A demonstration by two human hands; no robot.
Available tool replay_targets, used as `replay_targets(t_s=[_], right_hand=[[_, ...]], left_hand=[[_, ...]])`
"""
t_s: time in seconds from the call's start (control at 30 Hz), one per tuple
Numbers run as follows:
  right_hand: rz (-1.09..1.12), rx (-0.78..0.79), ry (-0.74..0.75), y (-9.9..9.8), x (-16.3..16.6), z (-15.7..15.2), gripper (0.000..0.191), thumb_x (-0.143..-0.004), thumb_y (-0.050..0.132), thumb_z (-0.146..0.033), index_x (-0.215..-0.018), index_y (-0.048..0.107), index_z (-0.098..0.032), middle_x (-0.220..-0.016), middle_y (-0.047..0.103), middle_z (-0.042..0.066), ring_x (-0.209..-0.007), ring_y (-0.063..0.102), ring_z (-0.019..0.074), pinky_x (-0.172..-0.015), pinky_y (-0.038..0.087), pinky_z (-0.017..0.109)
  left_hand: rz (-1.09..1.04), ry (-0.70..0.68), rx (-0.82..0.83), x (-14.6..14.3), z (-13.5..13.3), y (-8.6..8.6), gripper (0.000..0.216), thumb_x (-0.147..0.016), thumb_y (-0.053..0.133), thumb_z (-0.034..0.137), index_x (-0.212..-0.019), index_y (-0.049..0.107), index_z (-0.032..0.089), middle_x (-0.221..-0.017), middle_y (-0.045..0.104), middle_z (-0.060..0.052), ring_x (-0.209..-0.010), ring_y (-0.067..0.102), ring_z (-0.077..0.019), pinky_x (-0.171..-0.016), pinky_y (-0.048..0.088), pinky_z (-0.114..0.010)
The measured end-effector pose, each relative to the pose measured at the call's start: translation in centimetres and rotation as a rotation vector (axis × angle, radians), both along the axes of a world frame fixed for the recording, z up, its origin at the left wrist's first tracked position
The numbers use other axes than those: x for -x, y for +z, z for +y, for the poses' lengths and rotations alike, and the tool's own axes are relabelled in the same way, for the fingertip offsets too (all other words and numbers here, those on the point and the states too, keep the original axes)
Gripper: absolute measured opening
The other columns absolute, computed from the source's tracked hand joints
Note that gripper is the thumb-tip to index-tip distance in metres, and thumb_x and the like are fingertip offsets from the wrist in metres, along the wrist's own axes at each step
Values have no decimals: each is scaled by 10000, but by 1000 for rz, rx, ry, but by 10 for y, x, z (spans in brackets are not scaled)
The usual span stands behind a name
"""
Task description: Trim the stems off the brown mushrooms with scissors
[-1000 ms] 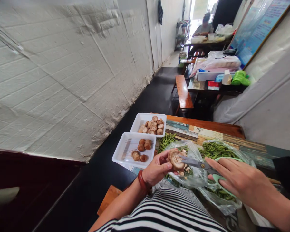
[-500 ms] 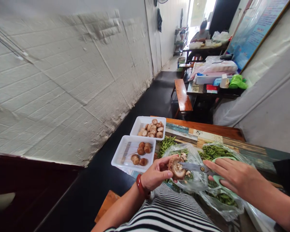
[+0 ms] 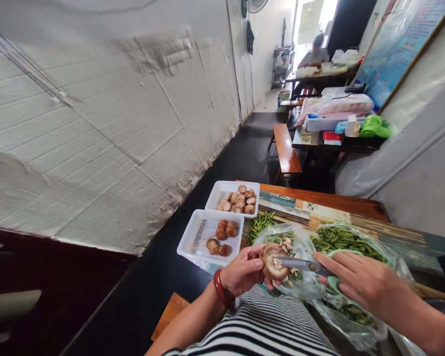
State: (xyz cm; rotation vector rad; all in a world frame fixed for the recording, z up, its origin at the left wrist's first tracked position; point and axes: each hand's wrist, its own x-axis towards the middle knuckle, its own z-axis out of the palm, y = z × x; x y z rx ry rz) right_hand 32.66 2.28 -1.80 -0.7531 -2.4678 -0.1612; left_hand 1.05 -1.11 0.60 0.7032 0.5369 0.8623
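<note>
My left hand (image 3: 246, 269) holds a brown mushroom (image 3: 273, 262) with its pale underside facing up, fingers closed around the rim. In my right hand (image 3: 359, 277) are scissors (image 3: 306, 265) with light green handles, my fingers through the loops. The blades look closed, and their tips touch the middle of the mushroom's underside. Below lies a clear plastic bag (image 3: 300, 237) with pale mushroom scraps (image 3: 286, 243) on it. Several mushrooms, some on thin sticks, lie in the nearer white tray (image 3: 185, 242). The farther white tray (image 3: 213, 198) holds a heap of mushrooms.
Green bean pods (image 3: 346, 236) lie in bags and loose on the patterned table (image 3: 300, 210). A wooden bench (image 3: 286, 151) and a second table with a green bag (image 3: 375, 127) stand beyond. Another person (image 3: 315, 54) sits at the far end. A white wall (image 3: 107, 123) runs along the left.
The whole view has shifted slightly, so things appear a little farther right and lower. Both hands keep their holds; the mushroom is turned slightly, and the scissor tips still touch its underside.
</note>
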Motion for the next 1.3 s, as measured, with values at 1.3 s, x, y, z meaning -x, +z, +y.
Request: replay_targets(t_s=[1.3], right_hand=[[387, 417, -610, -60, 26, -86, 458, -997, 532, -568, -1204, 713, -202, -1070, 831, 81, -895, 808, 240, -795, 658, 328]], left_hand=[[167, 99, -15, -1, 10, -9, 781, -671, 942, 298, -1365, 584, 291, -1421, 625, -127, -1093, 725, -298, -698, 592, -259]])
